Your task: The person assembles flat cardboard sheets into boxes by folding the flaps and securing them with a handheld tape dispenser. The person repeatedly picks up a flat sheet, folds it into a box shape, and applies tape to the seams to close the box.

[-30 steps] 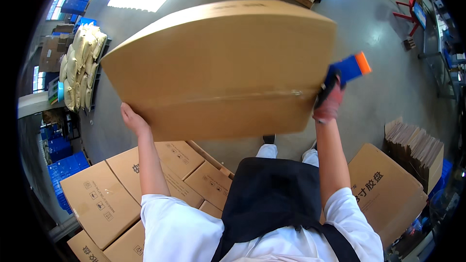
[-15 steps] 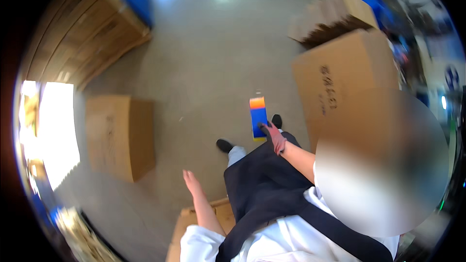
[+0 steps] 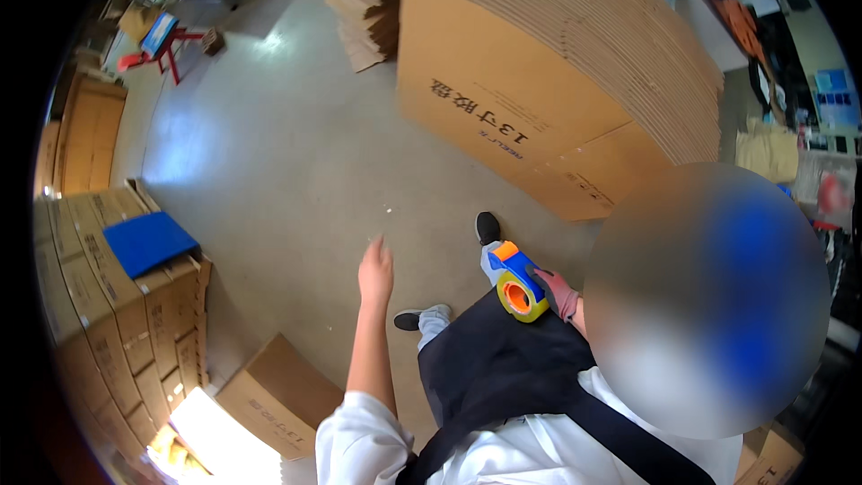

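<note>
A blue and orange tape dispenser (image 3: 516, 268) with a yellow-green tape roll on an orange core hangs in front of my dark apron. My right hand (image 3: 554, 294), in a pinkish-red and dark glove, is wrapped round its blue body from the right. My bare left hand (image 3: 376, 271) is held out in the air over the grey floor, touching nothing. Its fingers point forward and look loosely stretched out, with nothing in them. Both forearms come from white sleeves.
A large stack of flattened cardboard cartons (image 3: 521, 81) stands ahead on the right. On the left are piled cartons (image 3: 117, 332) with a blue sheet (image 3: 151, 242) on top. One carton (image 3: 274, 400) sits on the floor at lower left. A red stool (image 3: 171, 54) stands far left.
My view has turned to the right, and the flat carton stack now stands ahead. The tape dispenser has come nearer my body and its roll now shows. My left hand reaches further forward.
</note>
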Action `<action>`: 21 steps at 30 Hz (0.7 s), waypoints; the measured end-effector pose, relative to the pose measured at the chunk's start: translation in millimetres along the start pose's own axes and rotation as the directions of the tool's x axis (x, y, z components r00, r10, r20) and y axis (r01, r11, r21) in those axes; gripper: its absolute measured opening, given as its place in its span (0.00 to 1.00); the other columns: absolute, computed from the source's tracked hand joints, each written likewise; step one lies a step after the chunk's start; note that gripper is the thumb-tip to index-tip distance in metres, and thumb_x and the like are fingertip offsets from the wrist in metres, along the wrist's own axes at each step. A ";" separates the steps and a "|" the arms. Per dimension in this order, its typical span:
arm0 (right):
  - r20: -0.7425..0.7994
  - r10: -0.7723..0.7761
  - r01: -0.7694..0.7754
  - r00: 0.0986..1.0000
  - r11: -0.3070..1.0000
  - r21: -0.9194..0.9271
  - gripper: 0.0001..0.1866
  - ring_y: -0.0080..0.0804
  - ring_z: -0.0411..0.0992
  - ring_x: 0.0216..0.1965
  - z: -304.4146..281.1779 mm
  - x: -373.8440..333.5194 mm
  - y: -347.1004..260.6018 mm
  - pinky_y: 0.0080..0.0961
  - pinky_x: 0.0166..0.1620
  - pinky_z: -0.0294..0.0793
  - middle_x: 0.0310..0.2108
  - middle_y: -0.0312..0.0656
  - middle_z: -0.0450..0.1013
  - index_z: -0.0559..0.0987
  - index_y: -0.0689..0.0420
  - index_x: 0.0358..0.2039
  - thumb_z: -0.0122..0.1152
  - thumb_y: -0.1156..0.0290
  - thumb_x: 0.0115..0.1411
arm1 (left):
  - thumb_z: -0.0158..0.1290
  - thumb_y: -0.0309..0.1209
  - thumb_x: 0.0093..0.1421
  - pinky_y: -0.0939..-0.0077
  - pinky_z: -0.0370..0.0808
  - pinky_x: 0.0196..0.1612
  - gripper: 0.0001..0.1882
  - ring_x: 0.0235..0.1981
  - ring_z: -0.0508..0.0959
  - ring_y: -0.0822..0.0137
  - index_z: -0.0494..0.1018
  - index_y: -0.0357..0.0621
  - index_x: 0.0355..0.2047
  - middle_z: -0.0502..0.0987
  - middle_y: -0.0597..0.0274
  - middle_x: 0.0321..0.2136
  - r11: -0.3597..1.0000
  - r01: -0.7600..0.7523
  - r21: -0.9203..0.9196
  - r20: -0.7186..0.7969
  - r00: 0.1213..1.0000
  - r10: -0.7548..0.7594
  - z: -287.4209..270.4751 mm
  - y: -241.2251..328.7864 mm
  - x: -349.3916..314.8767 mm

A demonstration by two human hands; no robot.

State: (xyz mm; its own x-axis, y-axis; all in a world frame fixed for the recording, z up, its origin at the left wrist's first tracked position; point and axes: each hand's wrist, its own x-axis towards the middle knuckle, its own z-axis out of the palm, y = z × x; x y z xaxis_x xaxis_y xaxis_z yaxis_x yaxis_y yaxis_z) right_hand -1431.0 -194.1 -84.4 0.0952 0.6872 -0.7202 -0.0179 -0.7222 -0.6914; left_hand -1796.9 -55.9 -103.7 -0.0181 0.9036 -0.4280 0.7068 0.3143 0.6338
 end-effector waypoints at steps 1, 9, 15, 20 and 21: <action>-0.016 0.098 -0.095 0.995 0.983 0.155 0.24 0.31 0.70 0.49 -23.2 5.4 22.9 0.23 0.55 0.64 0.48 0.44 0.72 0.72 0.65 0.50 0.57 0.59 0.59 | 0.46 0.33 0.61 0.60 0.68 0.53 0.21 0.51 0.71 0.49 0.66 0.43 0.54 0.71 0.48 0.50 0.986 -0.156 0.057 0.009 0.988 0.156 11.2 56.9 39.8; -0.135 0.216 -0.074 0.967 0.746 0.662 0.24 0.25 0.71 0.44 -121.3 17.0 45.5 0.22 0.49 0.70 0.45 0.37 0.73 0.71 0.60 0.52 0.52 0.55 0.64 | 0.52 0.31 0.56 0.58 0.48 0.66 0.36 0.67 0.47 0.61 0.50 0.50 0.65 0.50 0.60 0.66 0.437 -0.725 0.532 0.133 0.582 0.802 115.8 372.3 208.8; -0.529 0.183 0.040 0.829 0.923 0.382 0.23 0.30 0.71 0.45 -164.8 -17.1 -4.2 0.23 0.51 0.68 0.47 0.42 0.71 0.70 0.65 0.51 0.55 0.61 0.62 | 0.49 0.30 0.57 0.58 0.46 0.67 0.37 0.68 0.47 0.63 0.48 0.48 0.66 0.49 0.61 0.66 0.355 -0.657 0.665 0.221 0.627 0.747 140.0 365.5 206.9; -0.498 -0.229 0.357 0.837 0.917 0.178 0.28 0.37 0.68 0.51 -205.6 -52.7 -73.2 0.32 0.56 0.66 0.53 0.47 0.66 0.63 0.65 0.57 0.53 0.61 0.61 | 0.50 0.25 0.51 0.60 0.54 0.63 0.22 0.55 0.65 0.57 0.69 0.44 0.49 0.69 0.56 0.47 0.379 -0.691 0.616 0.208 0.606 0.768 102.1 357.3 179.9; -0.417 -0.360 0.455 0.834 0.877 0.153 0.30 0.37 0.68 0.52 -203.3 -52.2 -116.6 0.34 0.56 0.65 0.53 0.47 0.66 0.63 0.65 0.57 0.54 0.59 0.60 | 0.50 0.26 0.50 0.62 0.55 0.63 0.19 0.52 0.66 0.57 0.72 0.44 0.45 0.70 0.57 0.44 0.417 -0.683 0.600 0.303 0.676 0.672 94.6 362.9 178.8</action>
State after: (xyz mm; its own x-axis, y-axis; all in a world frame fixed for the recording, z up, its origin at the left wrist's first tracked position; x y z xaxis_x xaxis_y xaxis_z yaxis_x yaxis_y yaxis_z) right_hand -1231.6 -161.7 45.2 0.5012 0.8007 -0.3282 -0.1243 -0.3087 -0.9430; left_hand -1476.8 192.2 -11.2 0.6769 0.7337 -0.0592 0.7310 -0.6608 0.1699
